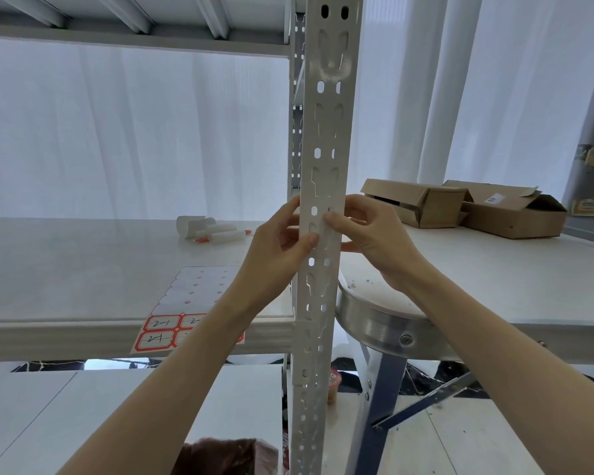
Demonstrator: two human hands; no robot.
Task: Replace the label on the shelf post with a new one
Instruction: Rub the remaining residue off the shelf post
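The white perforated shelf post point(326, 138) stands upright in the middle of the view. My left hand point(275, 248) clasps it from the left, thumb pressed flat on its front face. My right hand point(371, 234) clasps it from the right, thumb tip on the front just above the left thumb. Whether a label lies on the pale patch between the two thumbs cannot be told. A label sheet point(172, 323) with red-bordered, handwritten labels lies on the shelf board point(66, 269), overhanging its front edge; my left forearm covers part of it.
White markers and a paper roll point(210, 231) lie further back on the shelf board. A round metal-rimmed stool point(378, 323) stands right of the post. Two open cardboard boxes point(467, 207) sit on the white table at the right. White curtains hang behind.
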